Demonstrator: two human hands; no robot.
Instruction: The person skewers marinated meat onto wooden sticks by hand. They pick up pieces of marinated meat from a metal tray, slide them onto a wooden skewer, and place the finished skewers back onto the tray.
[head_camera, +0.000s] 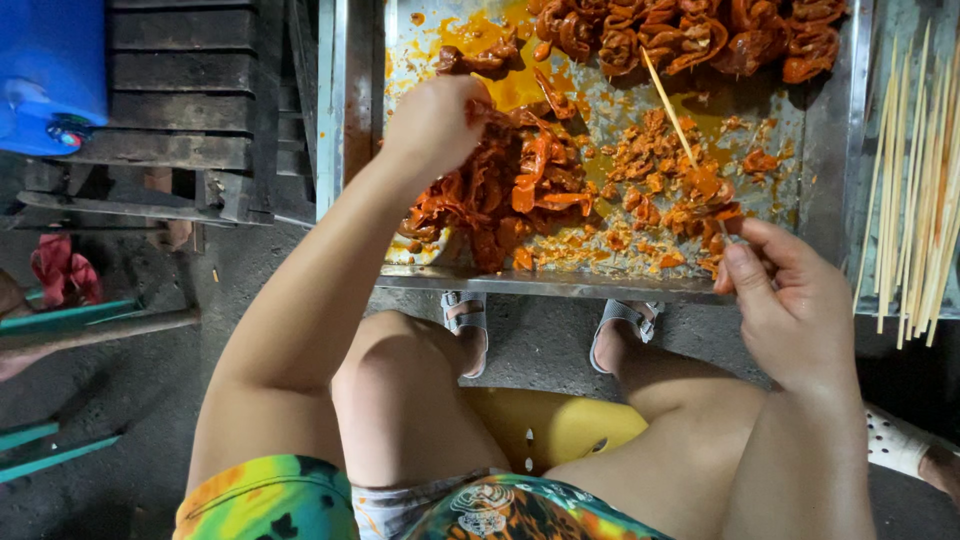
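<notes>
Under me: dark grey concrete floor (140, 400), rough & stained, dimly lit. I sit on a yellow plastic stool (555, 425), its seat showing between my knees. Top left a stack of dark wooden pallets (190, 100), slats worn, w/ a blue plastic container (50, 70) resting on the corner. Below that, a red cloth (62, 268) on the ground by the pallet edge. Teal-painted bars (60, 318) cross the left side, a brown wooden pole (110, 328) lying along them; more teal bars lower down near the edge. Light is warm & falls mostly on the upper centre, floor at left stays in shadow.
</notes>
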